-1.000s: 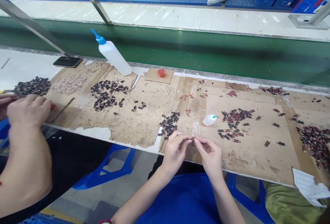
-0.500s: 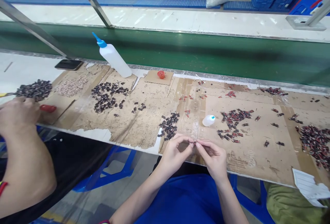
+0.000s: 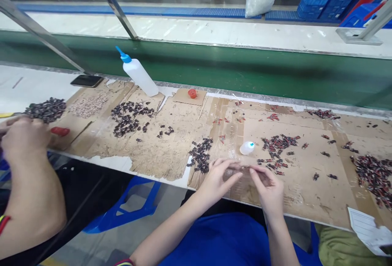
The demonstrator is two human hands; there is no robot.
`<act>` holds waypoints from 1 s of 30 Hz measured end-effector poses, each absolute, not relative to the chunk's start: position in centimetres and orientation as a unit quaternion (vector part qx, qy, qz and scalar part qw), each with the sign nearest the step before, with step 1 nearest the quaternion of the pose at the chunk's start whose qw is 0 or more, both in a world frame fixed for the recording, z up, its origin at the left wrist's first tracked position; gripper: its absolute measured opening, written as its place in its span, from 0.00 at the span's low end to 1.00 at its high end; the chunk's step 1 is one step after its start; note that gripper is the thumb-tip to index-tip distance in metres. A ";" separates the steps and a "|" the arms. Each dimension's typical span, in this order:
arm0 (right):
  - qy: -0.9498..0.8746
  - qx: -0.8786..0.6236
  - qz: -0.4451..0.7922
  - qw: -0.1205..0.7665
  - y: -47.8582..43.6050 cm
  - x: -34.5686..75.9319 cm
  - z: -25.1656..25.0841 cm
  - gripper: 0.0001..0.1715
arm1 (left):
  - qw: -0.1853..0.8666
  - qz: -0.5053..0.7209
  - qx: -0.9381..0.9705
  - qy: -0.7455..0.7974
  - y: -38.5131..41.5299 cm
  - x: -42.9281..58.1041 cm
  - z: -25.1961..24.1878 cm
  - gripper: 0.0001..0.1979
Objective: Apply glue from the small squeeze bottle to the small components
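Over the front of the cardboard, my left hand [image 3: 219, 180] has its thumb and forefinger a little apart, with nothing plainly held between them. Close beside it, my right hand [image 3: 271, 188] pinches a small dark part at its fingertips; the part is blurred and mostly hidden. Just beyond my fingers stands a small white bottle [image 3: 246, 148] with a blue tip. A heap of small black parts [image 3: 200, 155] lies to the left of my left hand. Beyond my right hand is a group of black-and-red parts [image 3: 278, 145].
A large white squeeze bottle [image 3: 141, 78], a red cup [image 3: 192, 93] and a phone [image 3: 86, 81] stand along the back edge. A co-worker's hand [image 3: 26, 137] is at the far left by a black pile [image 3: 45, 110]. More black-and-red parts [image 3: 372, 178] lie at right.
Both my hands have moved slightly right. My left thumb and forefinger have parted, while my right fingertips stay pinched. The camera view has tipped up a little.
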State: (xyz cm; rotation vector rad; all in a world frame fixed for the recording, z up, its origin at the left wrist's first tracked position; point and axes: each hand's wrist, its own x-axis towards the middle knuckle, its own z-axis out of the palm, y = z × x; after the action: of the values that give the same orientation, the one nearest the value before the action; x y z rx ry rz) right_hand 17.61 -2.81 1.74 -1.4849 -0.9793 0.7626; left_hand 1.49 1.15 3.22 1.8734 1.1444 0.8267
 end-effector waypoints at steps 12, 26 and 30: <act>-0.580 -0.696 0.019 0.422 1.5 19.1 0.4 0.38 | 0.110 0.250 0.788 0.553 10.0 -2.0 2.1 0.08; -0.393 -0.522 0.445 0.612 0.4 18.2 1.8 0.29 | 0.185 0.069 0.777 0.598 10.9 -1.9 4.0 0.07; -0.284 -0.465 0.526 0.653 -0.4 18.3 2.5 0.31 | 0.217 0.062 0.807 0.546 11.3 -2.6 3.9 0.07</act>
State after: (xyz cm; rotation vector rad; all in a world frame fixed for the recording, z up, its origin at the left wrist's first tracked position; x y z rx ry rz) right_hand 18.31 -0.44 2.54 -1.0554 -0.6436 1.1936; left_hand -2.56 11.30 3.89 2.2350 1.5127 0.1713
